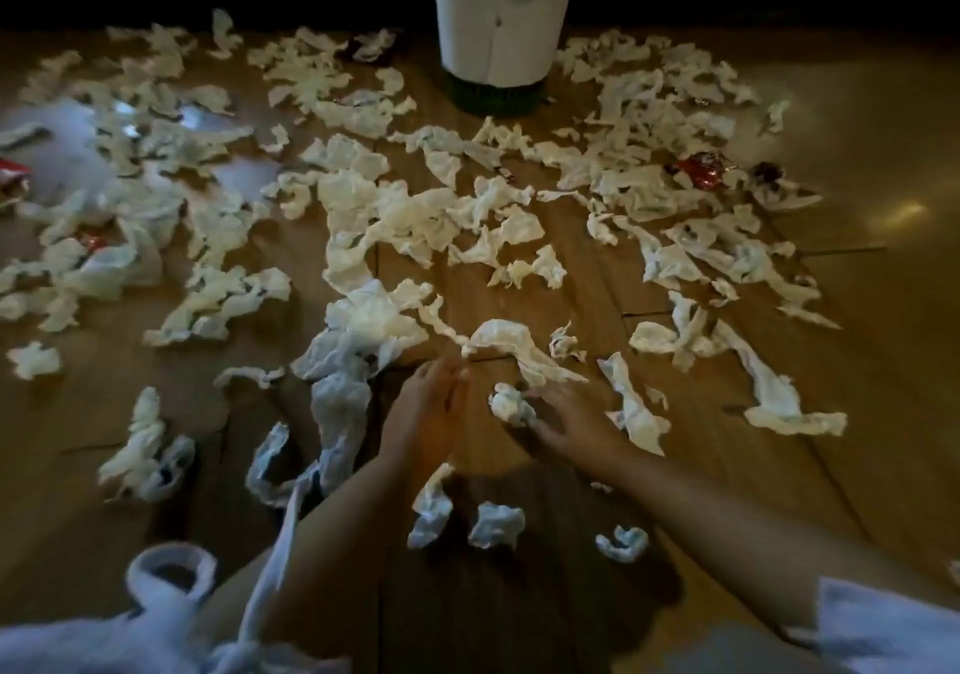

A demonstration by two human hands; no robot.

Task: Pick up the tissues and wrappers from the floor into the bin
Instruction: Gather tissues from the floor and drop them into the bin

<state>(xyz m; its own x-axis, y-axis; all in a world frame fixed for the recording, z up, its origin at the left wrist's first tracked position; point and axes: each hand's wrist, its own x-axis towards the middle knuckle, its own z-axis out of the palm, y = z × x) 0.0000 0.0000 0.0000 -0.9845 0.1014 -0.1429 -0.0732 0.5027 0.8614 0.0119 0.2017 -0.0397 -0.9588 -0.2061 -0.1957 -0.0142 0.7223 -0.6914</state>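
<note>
Several crumpled white tissues (410, 216) lie scattered over the wooden floor. A white bin (500, 24) with a dark base stands at the far middle. My right hand (569, 421) is low over the floor, its fingers closed around a small balled tissue (511, 403). My left hand (428, 403) hovers just left of it, fingers loosely apart, its fingertips close to the end of a long twisted tissue (511, 343). A red wrapper (701, 169) lies at the right among the tissues, another red wrapper (13, 172) at the far left edge.
More balled tissues (496, 523) lie close to me between my forearms. White cloth (171, 621) fills the bottom left corner, a white sleeve (883, 621) the bottom right. Bare floor shows at the far right.
</note>
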